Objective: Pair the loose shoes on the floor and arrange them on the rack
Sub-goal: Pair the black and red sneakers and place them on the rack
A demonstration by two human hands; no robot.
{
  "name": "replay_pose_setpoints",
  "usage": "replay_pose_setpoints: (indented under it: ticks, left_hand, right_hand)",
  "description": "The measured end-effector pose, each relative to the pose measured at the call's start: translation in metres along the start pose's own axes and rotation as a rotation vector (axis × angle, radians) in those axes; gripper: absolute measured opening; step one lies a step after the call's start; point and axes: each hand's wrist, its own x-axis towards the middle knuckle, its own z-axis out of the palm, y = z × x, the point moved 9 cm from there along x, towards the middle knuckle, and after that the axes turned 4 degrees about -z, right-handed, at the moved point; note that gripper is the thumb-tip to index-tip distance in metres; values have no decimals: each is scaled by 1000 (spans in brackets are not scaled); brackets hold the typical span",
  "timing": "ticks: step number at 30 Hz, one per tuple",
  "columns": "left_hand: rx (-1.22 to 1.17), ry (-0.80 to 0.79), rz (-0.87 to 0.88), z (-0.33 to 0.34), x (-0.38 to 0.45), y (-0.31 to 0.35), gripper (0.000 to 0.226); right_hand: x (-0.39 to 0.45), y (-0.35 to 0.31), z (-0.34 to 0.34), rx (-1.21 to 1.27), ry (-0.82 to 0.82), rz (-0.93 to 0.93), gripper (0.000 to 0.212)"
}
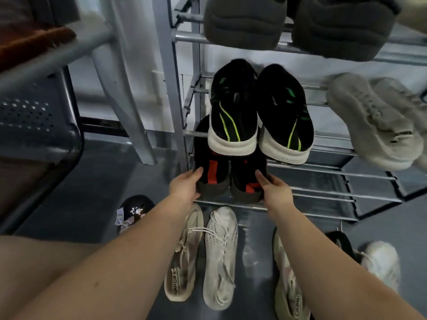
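Holding a pair of black shoes with red stripes on the lowest tier of the metal rack: left hand curled round the heel of the left-side shoe, right hand gripping the heel of the right-side shoe, both shoes heel-out and side by side. One tier up on the rack, directly above them, a black pair with green stripes and white soles, touching each other; farther right on that tier, a grey sneaker lying at an angle. On the top tier, two dark grey shoes, blurred. On the floor just in front of the rack, two cream lace-up sneakers side by side between the forearms; right of them, another pale sneaker and a white fluffy shoe; left of them, a black slipper with a checked bow.
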Motion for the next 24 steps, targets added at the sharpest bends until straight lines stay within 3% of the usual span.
replay_pose_setpoints:
  ticks: [6,11,13,17,24]
  left_hand:
    - [252,77,216,-4,-22,0,67]
    - [591,97,436,2,-43,2,86]
    - [674,103,470,6,-43,4,89]
    - [672,130,475,7,-40,6,82]
    - [633,125,504,7,-32,13,78]
  right_hand:
    - [-12,-10,-8,-154,39,-76,46]
    - [-30,-13,-4,-180,-36,-152,37]
    - [-33,-12,-4,-330,-35,-242,47]
    - [-39,-16,1,-668,-31,-368,82]
    - [-34,-14,6,-645,49,-409,86]
